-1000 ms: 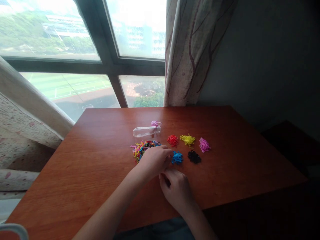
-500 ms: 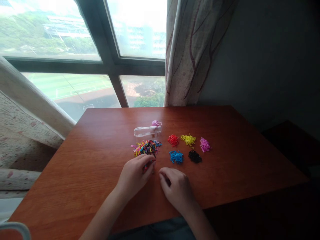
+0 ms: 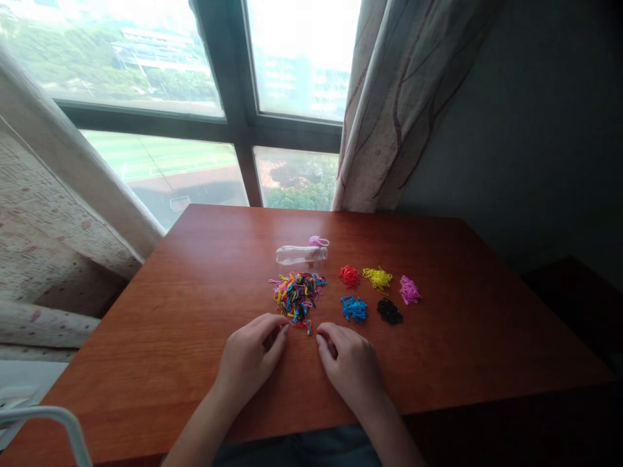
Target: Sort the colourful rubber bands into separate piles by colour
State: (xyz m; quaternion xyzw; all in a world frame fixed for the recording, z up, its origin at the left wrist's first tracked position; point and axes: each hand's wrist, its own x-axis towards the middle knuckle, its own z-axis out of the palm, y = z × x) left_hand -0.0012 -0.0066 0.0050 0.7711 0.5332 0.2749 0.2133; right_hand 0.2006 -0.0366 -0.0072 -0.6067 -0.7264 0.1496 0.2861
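Note:
A mixed heap of small coloured rubber bands (image 3: pixel 298 293) lies on the table in front of me. My left hand (image 3: pixel 254 353) rests at the heap's near left edge, thumb and forefinger tips brought together in a pinch. Anything between them is too small to see. My right hand (image 3: pixel 351 363) is curled on the table, right of the heap's near end, with thumb and forefinger closed. Its inner side is hidden. Separate piles lie to the right: red bands (image 3: pixel 349 276), yellow bands (image 3: pixel 378 279), pink bands (image 3: pixel 410 290), blue bands (image 3: pixel 354 309) and black bands (image 3: pixel 390 311).
Behind the heap a clear plastic bottle (image 3: pixel 299 255) lies on its side, with a pink looped cap (image 3: pixel 318 241) by its neck. The brown wooden table (image 3: pixel 160 337) reaches to a window with curtains (image 3: pixel 409 97). A white curved bar (image 3: pixel 63 415) stands at the lower left.
My left hand has drawn back from the heap toward me, uncovering its near end. My right hand stays curled in nearly the same place. The view has shifted slightly.

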